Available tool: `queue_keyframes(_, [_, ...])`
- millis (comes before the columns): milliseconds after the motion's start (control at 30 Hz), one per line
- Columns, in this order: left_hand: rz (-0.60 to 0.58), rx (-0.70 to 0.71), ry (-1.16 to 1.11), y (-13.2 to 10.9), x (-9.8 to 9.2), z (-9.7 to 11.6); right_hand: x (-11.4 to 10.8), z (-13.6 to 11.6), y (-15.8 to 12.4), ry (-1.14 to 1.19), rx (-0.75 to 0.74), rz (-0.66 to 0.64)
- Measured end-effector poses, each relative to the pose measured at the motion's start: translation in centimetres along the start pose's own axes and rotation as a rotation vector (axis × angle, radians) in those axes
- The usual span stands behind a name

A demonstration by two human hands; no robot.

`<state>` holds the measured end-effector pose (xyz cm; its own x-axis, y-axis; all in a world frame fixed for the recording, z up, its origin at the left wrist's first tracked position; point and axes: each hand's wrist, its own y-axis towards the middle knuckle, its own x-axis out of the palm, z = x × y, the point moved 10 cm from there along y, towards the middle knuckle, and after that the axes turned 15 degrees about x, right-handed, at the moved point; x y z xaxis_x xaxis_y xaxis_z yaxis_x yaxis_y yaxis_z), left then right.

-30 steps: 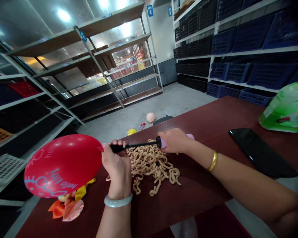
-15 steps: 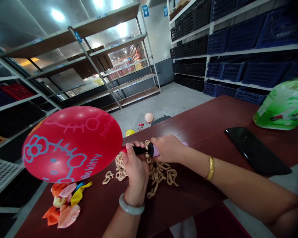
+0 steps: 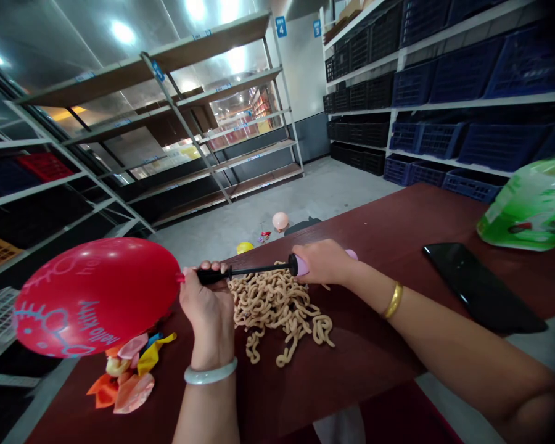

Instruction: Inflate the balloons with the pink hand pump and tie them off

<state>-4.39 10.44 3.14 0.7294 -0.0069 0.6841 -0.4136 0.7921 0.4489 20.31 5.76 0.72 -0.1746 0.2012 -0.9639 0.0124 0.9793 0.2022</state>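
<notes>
A hand balloon pump with a black rod (image 3: 259,269) and a pale purple body spans both hands above the table. My left hand (image 3: 208,302), closed, grips its black nozzle end together with the neck of an inflated red balloon (image 3: 102,296) printed with "hello kitty". Closed around the purple part is my right hand (image 3: 324,262), at the pump's other end. The rod shows between the hands. Below them lies a pile of beige, curly, rope-like pieces (image 3: 277,302). Several limp balloons (image 3: 129,382) in orange, pink, yellow and blue rest under and beside the red one.
On the dark red table (image 3: 379,370) a black phone (image 3: 481,287) and a bottle of green liquid (image 3: 527,209) stand to the right. Beyond it on the floor are a pink balloon (image 3: 280,221) and a yellow one (image 3: 245,247). Shelves with crates (image 3: 504,148) line the walls.
My left hand has moved left with the nozzle and balloon, away from my right hand. The pump is drawn out, its rod now visible. The balloon sits further left and looks somewhat smaller.
</notes>
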Motion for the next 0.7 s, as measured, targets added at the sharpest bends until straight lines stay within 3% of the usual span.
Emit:
queue_keyframes(433, [-0.085,-0.170,-0.023,-8.8,4.8,-5.2,-0.6,-2.9,-2.0,0.071,-0.015,0.024])
queue_keyframes(567, [-0.087,-0.178,-0.024,-9.2,5.0,-5.2,-0.7,-3.1,-2.2,0.104,-0.019,0.029])
queue_keyframes(700, [-0.114,-0.156,0.009,-8.2,4.9,-4.5,-0.2,-2.9,-1.9,0.129,0.002,0.002])
